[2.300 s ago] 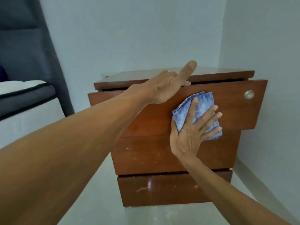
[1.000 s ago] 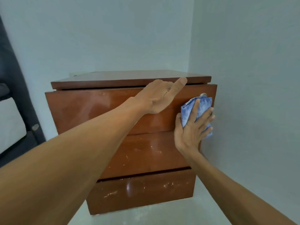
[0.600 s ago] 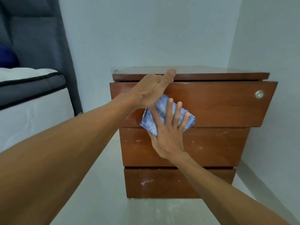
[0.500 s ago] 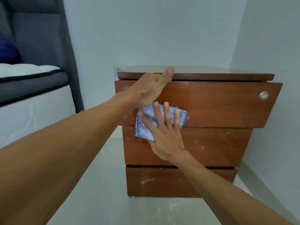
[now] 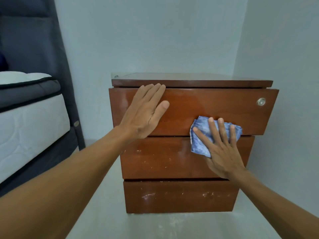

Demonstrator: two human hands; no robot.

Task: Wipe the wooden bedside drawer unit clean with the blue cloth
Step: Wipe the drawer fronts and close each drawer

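Note:
The wooden bedside drawer unit (image 5: 189, 163) stands against the wall with three drawer fronts; the top one juts out slightly and has a round metal lock (image 5: 261, 101) at its right. My left hand (image 5: 146, 111) lies flat with straight fingers on the left part of the top drawer front. The folded blue cloth (image 5: 200, 140) sits over the seam between the top and middle drawers. My right hand (image 5: 221, 144) presses it against the wood with spread, straight fingers. White scuff marks dot the middle and bottom drawers.
A bed with a white mattress (image 5: 25, 125) and a dark headboard (image 5: 34, 40) stands to the left. Pale walls meet in a corner behind the unit, the right wall (image 5: 284, 66) close beside it. Light floor (image 5: 155, 226) lies in front.
My right hand has slid the cloth from the left-middle of the top drawer to the right, down onto its lower edge. My left hand has flattened on the drawer front.

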